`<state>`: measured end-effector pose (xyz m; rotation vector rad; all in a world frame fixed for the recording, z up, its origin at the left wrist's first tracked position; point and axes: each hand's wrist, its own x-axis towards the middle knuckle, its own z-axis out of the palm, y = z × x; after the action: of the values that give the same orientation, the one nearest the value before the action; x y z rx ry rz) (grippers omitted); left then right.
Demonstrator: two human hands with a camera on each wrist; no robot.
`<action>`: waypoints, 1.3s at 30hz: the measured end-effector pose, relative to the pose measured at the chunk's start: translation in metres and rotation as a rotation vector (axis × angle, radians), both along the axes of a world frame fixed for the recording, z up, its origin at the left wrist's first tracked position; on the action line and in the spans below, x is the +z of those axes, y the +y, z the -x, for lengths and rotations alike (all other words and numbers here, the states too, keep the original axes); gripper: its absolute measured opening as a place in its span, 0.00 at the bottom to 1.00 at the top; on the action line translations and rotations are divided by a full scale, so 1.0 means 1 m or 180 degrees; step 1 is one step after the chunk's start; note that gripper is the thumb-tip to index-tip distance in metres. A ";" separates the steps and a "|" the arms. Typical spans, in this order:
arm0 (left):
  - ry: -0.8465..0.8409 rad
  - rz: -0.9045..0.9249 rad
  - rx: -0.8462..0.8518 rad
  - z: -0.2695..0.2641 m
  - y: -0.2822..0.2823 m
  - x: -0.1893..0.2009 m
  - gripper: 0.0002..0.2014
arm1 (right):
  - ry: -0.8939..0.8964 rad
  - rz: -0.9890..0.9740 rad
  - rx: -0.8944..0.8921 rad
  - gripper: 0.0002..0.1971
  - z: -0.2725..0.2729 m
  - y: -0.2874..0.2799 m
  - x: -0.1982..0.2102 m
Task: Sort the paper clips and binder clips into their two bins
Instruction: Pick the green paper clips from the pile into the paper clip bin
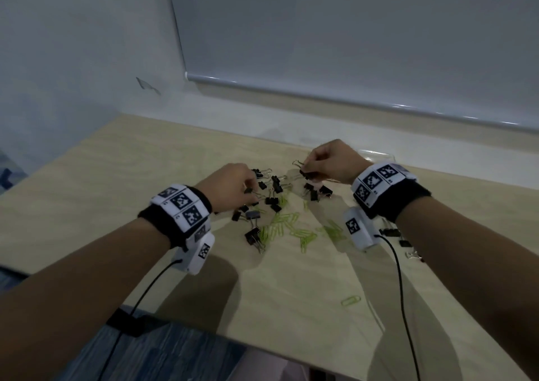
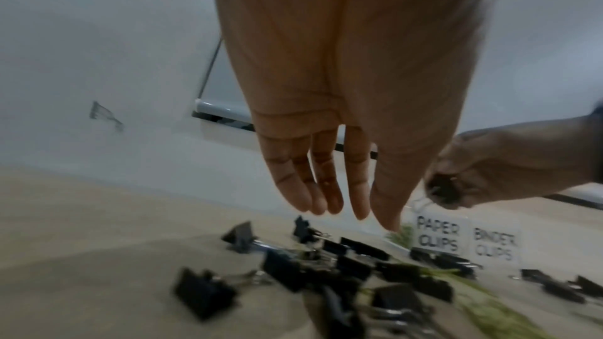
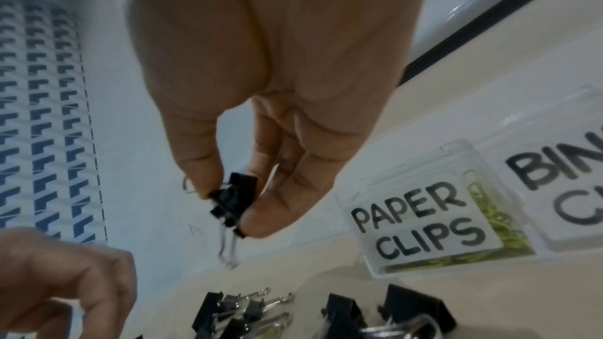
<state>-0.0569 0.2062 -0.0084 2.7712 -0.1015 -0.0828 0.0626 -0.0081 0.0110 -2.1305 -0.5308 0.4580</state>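
Note:
Several black binder clips (image 1: 271, 193) lie mixed with green paper clips (image 1: 291, 226) in the middle of the wooden table (image 1: 116, 176). My left hand (image 2: 345, 210) hangs over the left of the pile with straight fingers and holds nothing. To the right, my right hand (image 3: 228, 205) is raised above the table and pinches a small bunch of black binder clips (image 3: 233, 202) between thumb and fingers. Two clear bins stand behind it: the one labelled PAPER CLIPS (image 3: 414, 226) has green clips inside, and the one labelled BINDER CLIPS (image 3: 571, 190) is to its right.
A lone green paper clip (image 1: 350, 300) lies near the table's front edge. More binder clips (image 1: 390, 231) sit to the right of my right wrist. The wall and a window blind (image 1: 350, 45) close off the back. Blue carpet (image 1: 163, 351) shows below the front edge.

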 end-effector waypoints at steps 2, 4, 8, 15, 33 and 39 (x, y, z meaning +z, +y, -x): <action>0.0310 -0.0032 -0.0200 -0.001 -0.013 -0.002 0.09 | -0.0436 0.0338 -0.0074 0.07 -0.001 0.006 -0.003; 0.0469 0.0002 -0.0285 0.002 -0.018 -0.004 0.10 | -0.1000 0.0960 0.0042 0.09 0.003 0.012 -0.008; 0.0594 0.0346 -0.0453 0.016 -0.018 -0.006 0.14 | -0.1667 0.1793 0.0456 0.12 0.017 0.018 -0.020; 0.0875 0.0148 -0.0545 0.033 0.000 -0.006 0.10 | -0.1372 0.1474 0.1318 0.12 0.048 0.029 -0.013; 0.0670 -0.0031 -0.0662 0.036 -0.064 -0.018 0.12 | -0.2244 0.1945 0.2098 0.14 0.071 -0.051 -0.036; 0.0418 0.0317 -0.0410 0.028 -0.064 -0.012 0.13 | -0.1777 0.1801 0.1724 0.12 0.062 -0.088 -0.024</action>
<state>-0.0845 0.1426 -0.0206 2.6494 -0.2430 -0.2845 0.0009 -0.0964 -0.0126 -2.6560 -1.4596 0.3187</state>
